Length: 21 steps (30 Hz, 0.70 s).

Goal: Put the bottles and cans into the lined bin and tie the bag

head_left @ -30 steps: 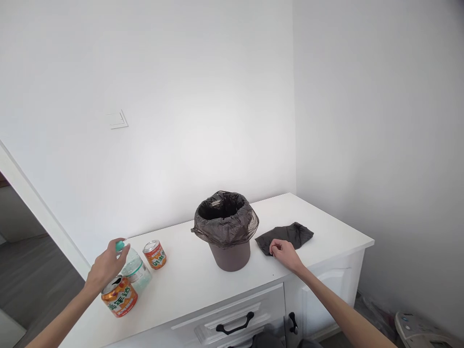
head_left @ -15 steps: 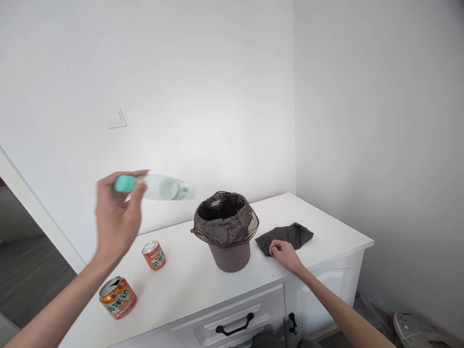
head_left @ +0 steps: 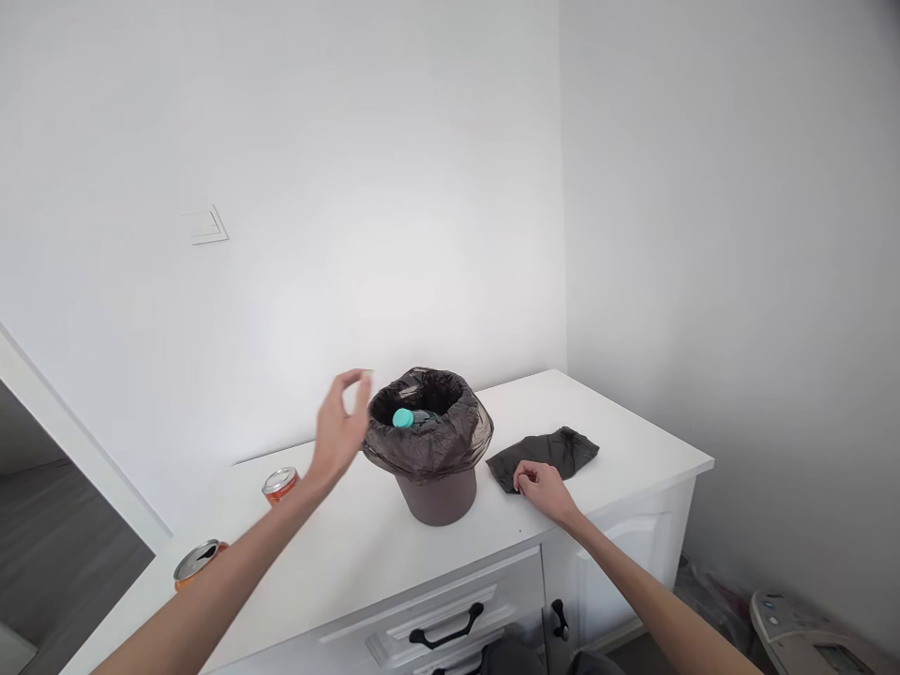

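A small brown bin [head_left: 437,495] lined with a dark plastic bag [head_left: 428,439] stands on the white cabinet top [head_left: 352,544]. A clear bottle with a teal cap [head_left: 404,418] lies inside the bin. My left hand [head_left: 341,429] hovers just left of the bin's rim, fingers apart and holding nothing. My right hand [head_left: 540,487] rests on the cabinet top, fingers curled at the near corner of a folded dark bag [head_left: 545,454]. Two orange drink cans stand at the left: one [head_left: 279,484] behind my left forearm, one [head_left: 197,564] near the front edge.
The cabinet sits in a corner between two white walls. It has drawers with black handles [head_left: 446,626]. A wall switch [head_left: 205,225] is up on the left. A grey-white appliance [head_left: 808,637] lies on the floor at the lower right.
My left hand lifted the bottle from beside the cans, carried it right and let it go into the bin. The hand is now empty. My right hand stayed put.
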Each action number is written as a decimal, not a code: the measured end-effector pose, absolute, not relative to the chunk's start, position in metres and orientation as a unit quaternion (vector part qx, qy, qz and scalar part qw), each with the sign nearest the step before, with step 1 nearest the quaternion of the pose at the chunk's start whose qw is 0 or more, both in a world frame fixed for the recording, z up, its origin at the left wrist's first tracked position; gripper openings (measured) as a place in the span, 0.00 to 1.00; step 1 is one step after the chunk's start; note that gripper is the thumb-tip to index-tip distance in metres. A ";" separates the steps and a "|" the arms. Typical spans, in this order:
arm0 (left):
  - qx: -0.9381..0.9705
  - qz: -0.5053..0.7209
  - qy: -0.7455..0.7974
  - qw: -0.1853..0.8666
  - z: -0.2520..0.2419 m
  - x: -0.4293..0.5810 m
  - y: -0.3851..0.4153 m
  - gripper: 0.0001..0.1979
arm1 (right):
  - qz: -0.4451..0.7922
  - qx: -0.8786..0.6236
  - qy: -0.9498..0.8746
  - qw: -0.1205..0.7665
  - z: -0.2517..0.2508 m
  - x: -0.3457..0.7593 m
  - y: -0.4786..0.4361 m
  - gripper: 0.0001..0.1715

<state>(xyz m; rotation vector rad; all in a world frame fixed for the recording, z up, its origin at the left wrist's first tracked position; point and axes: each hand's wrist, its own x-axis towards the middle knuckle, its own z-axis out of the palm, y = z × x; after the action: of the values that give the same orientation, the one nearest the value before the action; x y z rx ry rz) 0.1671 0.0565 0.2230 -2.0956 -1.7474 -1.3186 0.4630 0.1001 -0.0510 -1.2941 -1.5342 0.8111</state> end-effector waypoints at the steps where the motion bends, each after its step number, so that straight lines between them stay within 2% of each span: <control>1: -0.669 -0.435 -0.598 0.074 0.222 0.148 0.060 0.24 | 0.332 -0.528 -0.626 0.468 -0.051 0.463 0.100 0.11; 7: -0.608 -0.325 -0.719 0.089 0.195 0.033 0.074 0.24 | 0.333 -0.527 -0.627 0.468 -0.050 0.463 0.099 0.11; 13: -0.597 -0.210 -0.774 0.015 0.155 -0.015 0.078 0.28 | 0.331 -0.529 -0.626 0.468 -0.047 0.462 0.098 0.11; 18: -0.598 -0.190 -0.779 0.004 0.135 -0.023 0.074 0.27 | 0.331 -0.532 -0.626 0.464 -0.047 0.463 0.097 0.11; 21: -0.602 -0.210 -0.770 0.011 0.145 -0.019 0.067 0.25 | 0.332 -0.534 -0.626 0.462 -0.048 0.463 0.097 0.11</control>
<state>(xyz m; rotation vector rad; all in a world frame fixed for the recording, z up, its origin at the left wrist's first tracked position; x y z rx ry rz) -0.0192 0.0671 0.1448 -1.8787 -2.4033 -0.6566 0.4627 0.0973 -0.0479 -1.3130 -1.5398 0.8164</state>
